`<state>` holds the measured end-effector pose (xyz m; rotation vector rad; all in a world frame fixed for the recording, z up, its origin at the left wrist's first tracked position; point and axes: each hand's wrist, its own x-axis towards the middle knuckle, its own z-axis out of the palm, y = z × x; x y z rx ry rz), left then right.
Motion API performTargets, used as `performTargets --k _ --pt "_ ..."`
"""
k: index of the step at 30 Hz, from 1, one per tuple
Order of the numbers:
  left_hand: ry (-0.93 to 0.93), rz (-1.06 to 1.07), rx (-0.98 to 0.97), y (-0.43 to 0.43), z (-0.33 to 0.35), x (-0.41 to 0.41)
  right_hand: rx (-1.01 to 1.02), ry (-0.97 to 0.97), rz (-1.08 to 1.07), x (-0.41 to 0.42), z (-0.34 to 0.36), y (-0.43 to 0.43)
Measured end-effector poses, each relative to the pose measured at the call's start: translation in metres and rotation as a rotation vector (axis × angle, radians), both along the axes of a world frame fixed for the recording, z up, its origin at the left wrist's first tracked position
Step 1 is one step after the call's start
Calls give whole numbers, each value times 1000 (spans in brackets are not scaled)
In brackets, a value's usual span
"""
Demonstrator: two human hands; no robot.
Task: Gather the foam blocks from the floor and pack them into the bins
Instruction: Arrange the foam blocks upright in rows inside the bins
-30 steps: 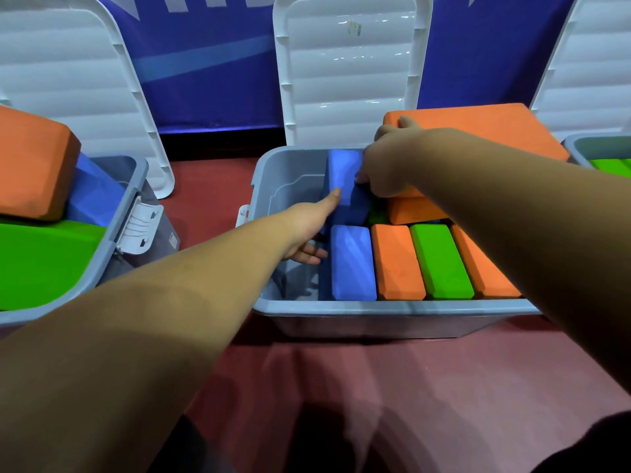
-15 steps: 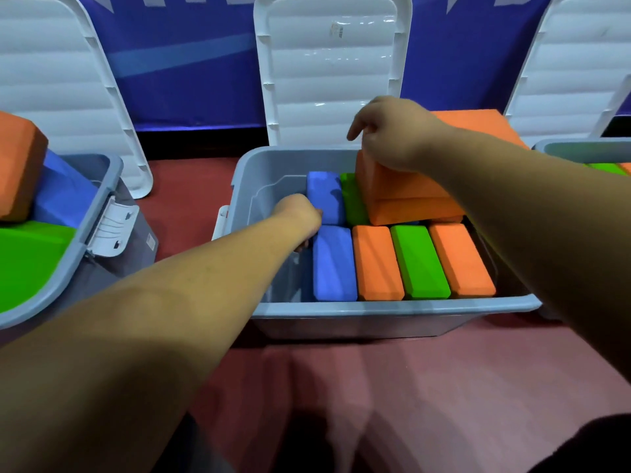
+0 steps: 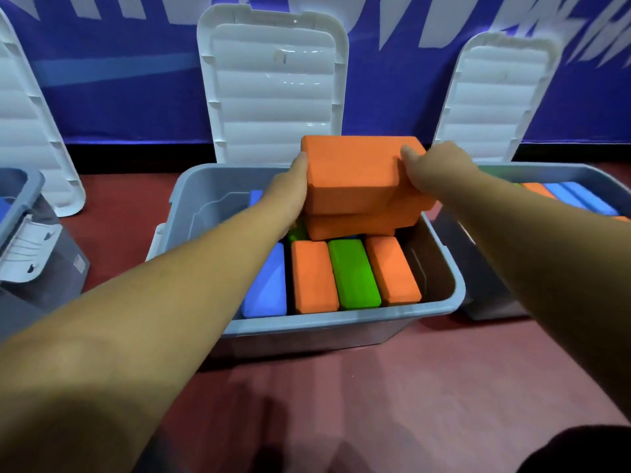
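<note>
Above the far half of the middle bin (image 3: 341,323), the orange block (image 3: 358,172) sat squeezed between the left hand (image 3: 290,189), fingers seemingly straight along its left side, and the right hand (image 3: 433,169), fingers curled over its right edge, so uneven pressure could let the foam slip sideways.

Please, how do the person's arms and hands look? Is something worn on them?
Both forearms are bare, with no sleeves in view. The left hand and right hand have no gloves, and I see no watch, ring or bracelet.
</note>
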<state>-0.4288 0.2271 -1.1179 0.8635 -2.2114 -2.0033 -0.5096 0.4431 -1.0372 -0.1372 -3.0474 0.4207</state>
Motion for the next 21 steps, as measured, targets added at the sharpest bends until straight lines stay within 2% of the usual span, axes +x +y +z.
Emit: performTargets --k 3,6,9,13,17,19,21 --pt "15 -16 40 8 15 9 -78 -97 32 2 -1 10" --pt "61 53 62 0 21 9 -251 31 31 0 5 8" --pt "94 174 33 -20 33 16 -468 79 55 3 20 -8" --pt "26 303 -242 -67 32 36 -725 -15 97 16 26 -46" --pt "-6 266 -474 -136 -8 43 -798 -107 181 31 24 -90" --pt "-97 252 -557 -135 11 64 -815 -127 211 40 23 -110" --pt "-187 134 -652 -126 26 81 -757 -107 258 48 21 -127"
